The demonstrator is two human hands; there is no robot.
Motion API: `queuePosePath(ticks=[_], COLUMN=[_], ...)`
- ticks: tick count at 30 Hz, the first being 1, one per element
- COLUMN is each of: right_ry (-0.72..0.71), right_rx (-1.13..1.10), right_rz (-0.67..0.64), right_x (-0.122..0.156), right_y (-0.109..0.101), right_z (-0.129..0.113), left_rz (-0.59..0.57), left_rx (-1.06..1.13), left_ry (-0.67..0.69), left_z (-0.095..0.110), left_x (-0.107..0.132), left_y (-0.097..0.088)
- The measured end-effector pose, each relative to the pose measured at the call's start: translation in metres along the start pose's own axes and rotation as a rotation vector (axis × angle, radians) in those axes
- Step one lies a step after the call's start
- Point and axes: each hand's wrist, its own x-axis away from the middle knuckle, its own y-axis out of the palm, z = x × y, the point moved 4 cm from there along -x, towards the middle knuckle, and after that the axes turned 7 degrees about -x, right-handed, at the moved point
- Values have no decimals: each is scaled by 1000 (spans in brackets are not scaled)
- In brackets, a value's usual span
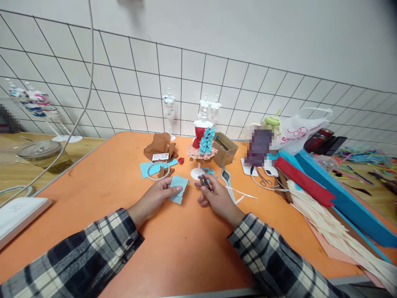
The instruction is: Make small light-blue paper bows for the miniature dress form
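Observation:
My left hand pinches a piece of light blue crepe paper between thumb and fingers. In my right hand is a small dark two-pronged tool, its tips pointing up and away from me; whether it is snips or tweezers I cannot tell. The tool and the paper are apart. Just beyond my hands stands a miniature dress form with a red bodice, light blue ruffles down one side and a peach frilled skirt. Blue paper scraps lie by its round white base.
Brown crepe paper, a hoop and a cardboard box sit around the dress form. Scissors lie to the right, beside long strips of cream paper and a red roll. A white box-shaped device is at far left.

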Motion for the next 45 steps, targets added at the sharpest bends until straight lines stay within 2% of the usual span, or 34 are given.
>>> queuePosePath(ticks=[2,5,7,12,19,24,27,34,40,42,45], right_ry=[31,-50,-87,27,81,-130,-166,-187,-85,-36,101], right_rx=[123,322,364,244,239,378,376,263,441,407,229], right_rz=[-49,-96,-131,-247,-218,-99,-124,-226,-92,-117,-202], right_x=[4,8,9,10,10,6,5,5,4,4,8], right_y=[3,5,6,10,11,6,5,9,1,1,6], right_z=[0,-3,-1,7,8,3,2,3,4,4,8], left_rz=[-9,-28,-37,-11,25,76,74,52,-16,-46,-73], left_rx=[-14,-1,-21,-118,-127,14,60,-53,-43,-22,-30], left_ry=[13,16,30,73,21,-21,-11,4,7,16,27], left_z=[1,1,0,-3,-6,-8,-9,-12,-10,-9,-9], left_x=[0,0,0,-2,-3,-5,-6,-8,-7,-6,-5], left_y=[1,2,2,0,0,-4,-5,-7,-5,-4,-4])
